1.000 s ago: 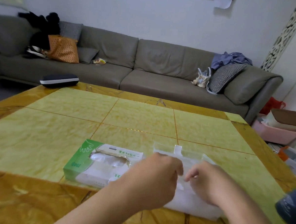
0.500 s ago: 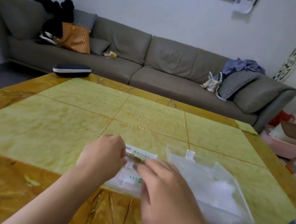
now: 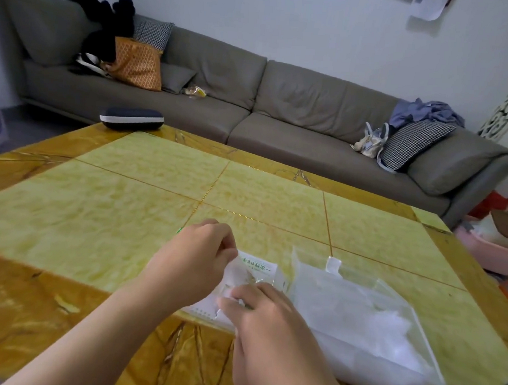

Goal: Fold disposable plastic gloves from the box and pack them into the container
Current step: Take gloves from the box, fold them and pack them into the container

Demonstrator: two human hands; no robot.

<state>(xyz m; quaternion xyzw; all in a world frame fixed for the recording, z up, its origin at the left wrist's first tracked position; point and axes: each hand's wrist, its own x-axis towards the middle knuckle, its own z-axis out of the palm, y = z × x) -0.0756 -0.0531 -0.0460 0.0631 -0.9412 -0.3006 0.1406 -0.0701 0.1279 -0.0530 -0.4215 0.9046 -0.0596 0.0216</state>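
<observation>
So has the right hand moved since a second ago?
Yes. The right hand went from over the clear container leftward to the glove box.

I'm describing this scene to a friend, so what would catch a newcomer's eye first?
Two bare hands, left and right, meet over a glove box at the near edge of a yellow table, pinching thin clear plastic. Just right of the box sits a clear container holding crumpled gloves. Behind runs a long grey sofa.
</observation>
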